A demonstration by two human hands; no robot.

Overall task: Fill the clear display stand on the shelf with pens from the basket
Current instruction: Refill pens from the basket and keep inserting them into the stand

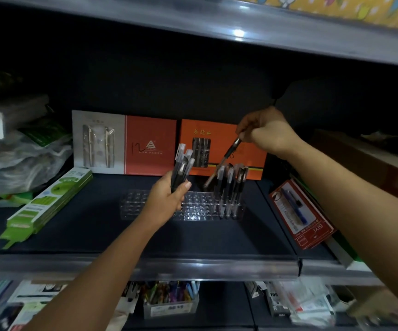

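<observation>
A clear display stand (pixel 133 205) with rows of round holes sits on the dark shelf. Several black pens (pixel 229 185) with clear caps stand upright in its right end. My left hand (pixel 165 201) is in front of the stand's middle and grips a bundle of several black pens (pixel 181 168), caps up. My right hand (pixel 262 131) is raised above the stand's right end and pinches the top of a single pen (pixel 222 163), which slants down to the left toward the standing pens. The basket is not in view.
Red and orange pen gift boxes (pixel 150 145) lean against the shelf's back wall. Green flat packs (pixel 47 204) lie at the left, a red pen box (pixel 300 213) at the right. The upper shelf's edge (pixel 241 32) hangs overhead. A lower shelf holds a tub of coloured pens (pixel 170 297).
</observation>
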